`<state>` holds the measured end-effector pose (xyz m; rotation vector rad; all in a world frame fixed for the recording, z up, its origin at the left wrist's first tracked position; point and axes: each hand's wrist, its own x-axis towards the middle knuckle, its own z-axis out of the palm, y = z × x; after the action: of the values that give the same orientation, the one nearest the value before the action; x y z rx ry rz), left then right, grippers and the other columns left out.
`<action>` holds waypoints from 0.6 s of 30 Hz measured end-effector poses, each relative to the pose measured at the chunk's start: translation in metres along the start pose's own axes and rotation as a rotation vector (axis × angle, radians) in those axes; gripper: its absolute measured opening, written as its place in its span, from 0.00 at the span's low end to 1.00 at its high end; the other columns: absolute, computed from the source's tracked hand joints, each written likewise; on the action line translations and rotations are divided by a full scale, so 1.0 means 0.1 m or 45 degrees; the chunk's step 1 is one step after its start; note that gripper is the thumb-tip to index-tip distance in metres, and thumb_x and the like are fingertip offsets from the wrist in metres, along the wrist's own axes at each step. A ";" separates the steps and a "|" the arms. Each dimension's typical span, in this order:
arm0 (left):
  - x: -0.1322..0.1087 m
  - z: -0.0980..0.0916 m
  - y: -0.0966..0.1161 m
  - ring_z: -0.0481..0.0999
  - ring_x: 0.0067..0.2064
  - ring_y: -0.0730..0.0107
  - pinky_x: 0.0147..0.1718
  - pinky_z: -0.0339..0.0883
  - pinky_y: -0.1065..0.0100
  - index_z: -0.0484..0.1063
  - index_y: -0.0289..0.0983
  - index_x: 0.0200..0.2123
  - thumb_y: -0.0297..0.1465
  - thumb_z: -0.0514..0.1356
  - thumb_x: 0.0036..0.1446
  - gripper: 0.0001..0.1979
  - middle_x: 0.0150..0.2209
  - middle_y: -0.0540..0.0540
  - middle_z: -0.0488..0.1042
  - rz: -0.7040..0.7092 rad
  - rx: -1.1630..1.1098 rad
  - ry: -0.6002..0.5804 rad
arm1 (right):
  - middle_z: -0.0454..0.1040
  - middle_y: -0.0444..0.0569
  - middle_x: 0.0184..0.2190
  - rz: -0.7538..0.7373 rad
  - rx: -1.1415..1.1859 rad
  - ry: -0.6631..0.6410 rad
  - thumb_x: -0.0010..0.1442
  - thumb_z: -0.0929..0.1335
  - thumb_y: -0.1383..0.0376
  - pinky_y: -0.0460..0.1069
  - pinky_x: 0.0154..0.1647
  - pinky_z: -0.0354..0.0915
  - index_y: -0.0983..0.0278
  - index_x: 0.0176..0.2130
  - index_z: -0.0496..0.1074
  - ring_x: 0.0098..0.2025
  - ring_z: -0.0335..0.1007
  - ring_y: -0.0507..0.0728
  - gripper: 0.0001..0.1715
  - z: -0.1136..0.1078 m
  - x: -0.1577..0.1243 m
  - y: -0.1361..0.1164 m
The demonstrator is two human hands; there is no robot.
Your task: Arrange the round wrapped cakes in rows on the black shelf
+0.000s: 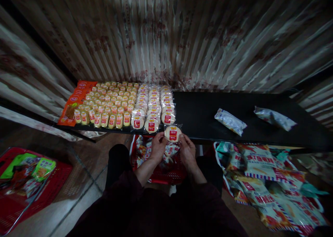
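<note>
Between my hands is a round, pale rice cracker in a clear wrapper with a red label [173,134], held over the front edge of the black shelf [195,112]. My left hand [158,147] pinches its left side, and my right hand [187,149] pinches the right side. Just behind it, rows of similar wrapped crackers [153,114] overlap in columns on the shelf. Left of those stand several rows of small yellow wrapped snacks [111,107]. An orange packet [75,103] lies at the left end.
Two silvery-white packets, one nearer [230,121] and one farther right [275,118], lie on the shelf. Below my hands is a red basket [166,176] holding packets. Large snack bags [262,164] fill a basket at right; another red basket [58,174] stands left. A striped curtain [161,39] hangs behind.
</note>
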<state>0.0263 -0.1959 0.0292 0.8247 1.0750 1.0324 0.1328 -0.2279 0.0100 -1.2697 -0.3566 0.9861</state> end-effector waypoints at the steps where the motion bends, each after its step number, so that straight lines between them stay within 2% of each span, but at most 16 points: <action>1: 0.00 0.00 0.01 0.75 0.34 0.71 0.33 0.70 0.70 0.72 0.34 0.36 0.23 0.58 0.49 0.09 0.37 0.44 0.77 -0.003 0.001 -0.003 | 0.77 0.45 0.27 -0.006 -0.011 0.004 0.45 0.73 0.50 0.48 0.27 0.66 0.63 0.37 0.74 0.24 0.69 0.52 0.23 0.00 0.01 0.00; 10: 0.03 0.02 0.01 0.76 0.36 0.70 0.35 0.71 0.68 0.72 0.35 0.38 0.25 0.59 0.49 0.10 0.38 0.44 0.77 -0.030 -0.008 0.000 | 0.77 0.45 0.27 0.014 0.008 -0.008 0.45 0.73 0.50 0.48 0.28 0.67 0.63 0.37 0.74 0.24 0.69 0.52 0.24 0.01 0.05 0.00; 18: 0.03 0.03 -0.01 0.77 0.38 0.68 0.37 0.71 0.66 0.72 0.35 0.37 0.26 0.60 0.50 0.09 0.37 0.43 0.77 -0.047 -0.003 -0.009 | 0.76 0.44 0.28 -0.073 -0.033 0.067 0.46 0.73 0.51 0.46 0.29 0.65 0.63 0.36 0.75 0.27 0.69 0.51 0.21 -0.03 0.08 0.05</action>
<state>0.0300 -0.1937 0.0284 0.8037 1.0791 0.9990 0.1373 -0.2231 0.0025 -1.2994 -0.3642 0.9006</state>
